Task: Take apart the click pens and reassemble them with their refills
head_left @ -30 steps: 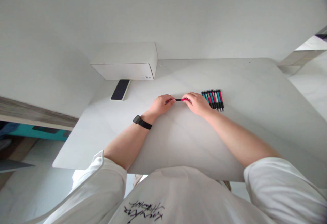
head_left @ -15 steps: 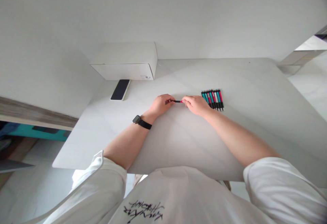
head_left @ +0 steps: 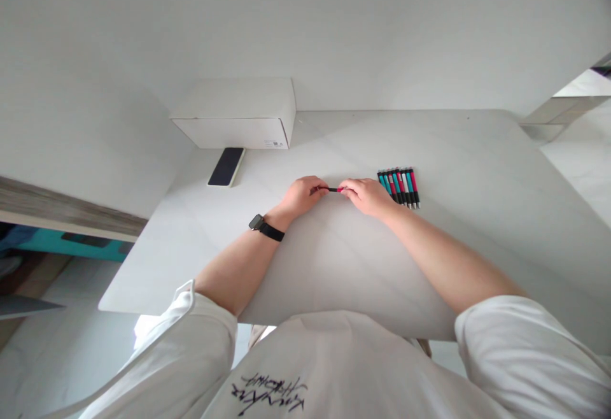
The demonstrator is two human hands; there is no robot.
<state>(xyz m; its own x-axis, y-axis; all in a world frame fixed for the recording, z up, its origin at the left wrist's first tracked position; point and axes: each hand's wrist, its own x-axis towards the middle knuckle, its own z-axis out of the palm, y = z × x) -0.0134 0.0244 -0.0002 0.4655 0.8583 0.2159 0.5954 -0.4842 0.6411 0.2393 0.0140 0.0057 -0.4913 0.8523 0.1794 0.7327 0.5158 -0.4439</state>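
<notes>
Between my two hands a slim pen (head_left: 333,189) lies level, black in the middle with a red part toward the right. My left hand (head_left: 305,193) is closed in a pinch on its left end. On the red end, the fingers of my right hand (head_left: 366,195) are pinched shut. Both ends of the pen are hidden by the fingers. Just right of my right hand, a row of pens (head_left: 402,188) in teal, red and white with black grips lies side by side, its left part covered by the hand.
A white box (head_left: 233,116) stands at the back left against the wall. In front of it lies a phone (head_left: 226,166) with a dark screen. All of this rests on a pale table (head_left: 458,170), whose left edge slants down toward me.
Hardly anything differs. Both hands keep hold of the pen in nearly the same place, and the view has shifted very slightly.
</notes>
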